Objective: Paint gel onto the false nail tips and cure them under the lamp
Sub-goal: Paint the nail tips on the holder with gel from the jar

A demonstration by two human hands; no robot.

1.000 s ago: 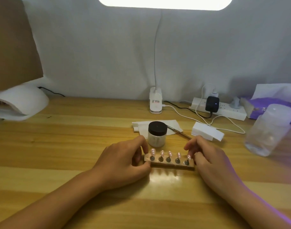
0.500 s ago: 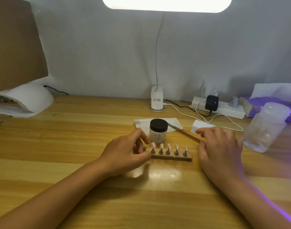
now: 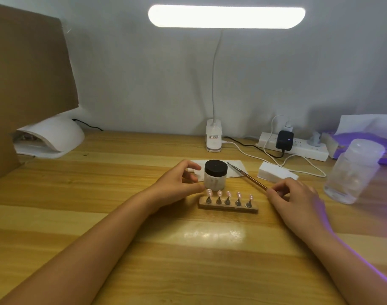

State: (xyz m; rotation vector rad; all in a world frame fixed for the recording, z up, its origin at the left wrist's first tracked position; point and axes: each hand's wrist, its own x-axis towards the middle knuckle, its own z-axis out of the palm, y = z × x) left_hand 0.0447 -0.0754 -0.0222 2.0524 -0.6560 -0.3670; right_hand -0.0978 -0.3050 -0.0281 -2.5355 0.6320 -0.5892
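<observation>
A wooden holder [image 3: 228,208] lies on the table with several pink false nail tips [image 3: 228,193] standing on small cones. Just behind it stands a gel jar [image 3: 215,177] with a black lid. My left hand [image 3: 177,183] is beside the jar's left side, thumb and fingers curved toward it; contact is unclear. My right hand [image 3: 294,200] pinches the near end of a thin brush [image 3: 246,176], whose tip lies on a white tissue [image 3: 228,169]. The white curing lamp [image 3: 52,137] sits at the far left.
A clip-on desk light [image 3: 213,137] stands at the back centre, its bar lit above. A power strip [image 3: 294,146] with cables, a white block [image 3: 276,172], a clear plastic jar [image 3: 353,170] and a purple tissue pack [image 3: 364,139] sit to the right. A cardboard panel [image 3: 27,84] stands left.
Both hands have let go of the wooden holder. My left hand rose to the jar's side, and my right hand moved back and took the brush's end.
</observation>
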